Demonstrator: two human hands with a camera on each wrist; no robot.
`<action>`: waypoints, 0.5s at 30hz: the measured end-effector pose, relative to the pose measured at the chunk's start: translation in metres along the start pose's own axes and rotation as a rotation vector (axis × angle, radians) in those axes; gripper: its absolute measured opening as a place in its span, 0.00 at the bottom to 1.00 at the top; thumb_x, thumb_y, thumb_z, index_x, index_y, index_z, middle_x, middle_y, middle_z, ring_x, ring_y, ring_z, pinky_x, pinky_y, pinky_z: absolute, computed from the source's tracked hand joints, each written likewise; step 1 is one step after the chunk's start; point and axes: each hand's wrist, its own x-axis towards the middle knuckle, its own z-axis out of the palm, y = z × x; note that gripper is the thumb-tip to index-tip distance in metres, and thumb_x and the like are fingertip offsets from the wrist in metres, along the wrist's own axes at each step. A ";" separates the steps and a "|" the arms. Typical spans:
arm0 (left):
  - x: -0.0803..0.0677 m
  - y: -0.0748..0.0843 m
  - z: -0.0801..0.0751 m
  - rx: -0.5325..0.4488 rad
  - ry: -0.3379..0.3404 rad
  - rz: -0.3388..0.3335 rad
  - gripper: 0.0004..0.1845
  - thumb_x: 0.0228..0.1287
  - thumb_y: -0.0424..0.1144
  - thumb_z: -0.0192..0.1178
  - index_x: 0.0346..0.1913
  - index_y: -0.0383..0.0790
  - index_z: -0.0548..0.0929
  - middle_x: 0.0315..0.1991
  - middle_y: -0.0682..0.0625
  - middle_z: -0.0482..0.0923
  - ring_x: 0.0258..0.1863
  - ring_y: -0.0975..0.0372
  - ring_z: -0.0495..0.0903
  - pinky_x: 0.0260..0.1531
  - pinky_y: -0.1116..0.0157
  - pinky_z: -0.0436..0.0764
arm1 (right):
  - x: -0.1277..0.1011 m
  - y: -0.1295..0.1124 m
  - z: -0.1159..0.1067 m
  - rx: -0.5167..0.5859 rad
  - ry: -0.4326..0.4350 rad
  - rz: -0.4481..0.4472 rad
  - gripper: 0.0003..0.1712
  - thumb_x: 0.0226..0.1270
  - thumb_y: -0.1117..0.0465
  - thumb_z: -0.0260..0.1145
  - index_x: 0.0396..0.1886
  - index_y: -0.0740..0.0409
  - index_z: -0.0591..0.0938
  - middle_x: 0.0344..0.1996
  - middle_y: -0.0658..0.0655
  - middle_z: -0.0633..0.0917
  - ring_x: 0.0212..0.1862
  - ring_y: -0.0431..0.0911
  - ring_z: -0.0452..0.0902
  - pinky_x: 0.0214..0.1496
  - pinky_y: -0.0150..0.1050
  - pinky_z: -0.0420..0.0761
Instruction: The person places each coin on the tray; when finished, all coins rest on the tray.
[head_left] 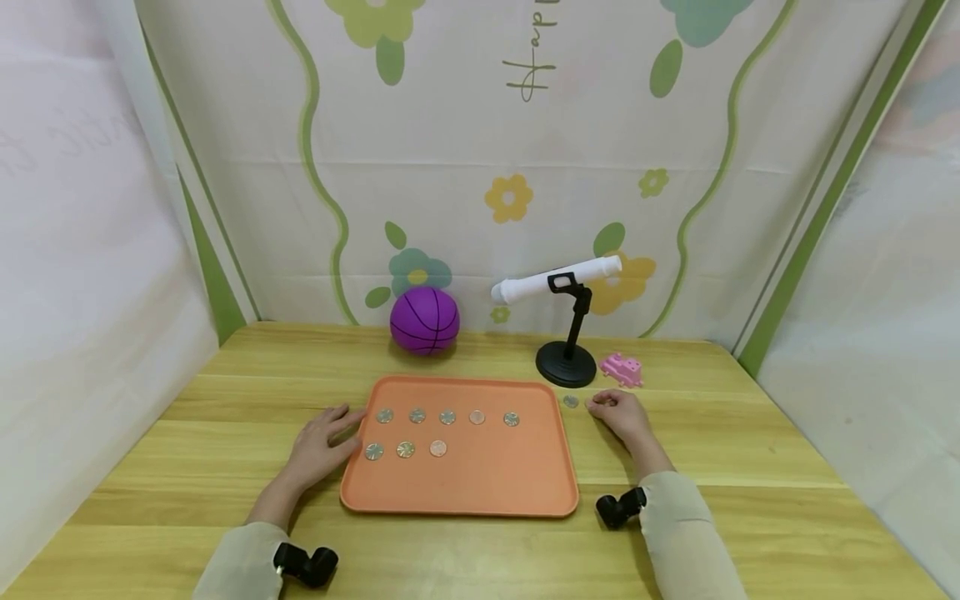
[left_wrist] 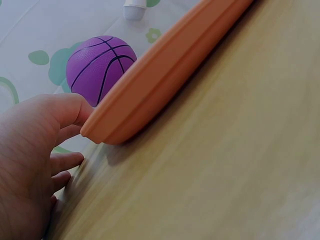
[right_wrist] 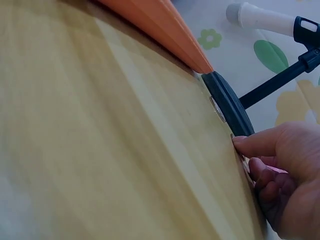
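Observation:
An orange tray point(head_left: 495, 483) lies on the table with several coins in two rows; a silver coin point(head_left: 512, 419) ends the back row, and a copper one point(head_left: 438, 448) ends the front row. At the tray's left edge rests my left hand point(head_left: 318, 446), fingers loosely spread; the left wrist view shows a fingertip right at the rim. My right hand point(head_left: 624, 417) is beyond the tray's back right corner, low over the table, with thumb and fingertips pinching a coin point(head_left: 590, 403), mostly hidden by them. Another silver coin point(head_left: 571, 401) lies between that hand and the tray.
Behind the tray, a purple basketball point(head_left: 424, 321) sits near the backdrop. A white microphone point(head_left: 558, 279) is held on a black stand point(head_left: 566, 364) close behind the loose coin. Right of its base lies a pink toy point(head_left: 622, 369).

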 end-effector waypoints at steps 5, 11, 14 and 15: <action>0.000 0.001 0.000 -0.001 0.000 0.000 0.24 0.56 0.41 0.54 0.56 0.35 0.70 0.57 0.30 0.58 0.58 0.38 0.49 0.52 0.41 0.43 | -0.001 0.000 -0.001 -0.024 -0.025 0.015 0.13 0.54 0.58 0.63 0.32 0.65 0.78 0.21 0.53 0.72 0.26 0.45 0.65 0.28 0.36 0.65; 0.001 0.000 0.001 0.001 -0.001 0.003 0.24 0.56 0.40 0.54 0.56 0.35 0.70 0.57 0.31 0.58 0.58 0.38 0.49 0.52 0.41 0.43 | -0.003 0.005 0.000 -0.032 -0.006 -0.024 0.13 0.54 0.59 0.63 0.33 0.66 0.77 0.23 0.55 0.74 0.28 0.46 0.67 0.31 0.37 0.67; 0.001 -0.001 0.001 0.005 0.001 0.004 0.24 0.56 0.41 0.54 0.56 0.35 0.70 0.57 0.31 0.58 0.58 0.38 0.49 0.52 0.41 0.44 | -0.005 0.006 0.002 -0.015 0.029 -0.068 0.12 0.52 0.62 0.64 0.33 0.67 0.77 0.26 0.57 0.76 0.30 0.47 0.69 0.34 0.38 0.68; 0.000 -0.001 0.001 0.006 0.001 0.005 0.24 0.56 0.41 0.54 0.56 0.35 0.70 0.57 0.31 0.58 0.58 0.38 0.49 0.52 0.41 0.44 | -0.005 0.007 0.003 -0.002 0.039 -0.082 0.12 0.51 0.63 0.65 0.33 0.67 0.76 0.27 0.58 0.76 0.31 0.47 0.69 0.35 0.38 0.68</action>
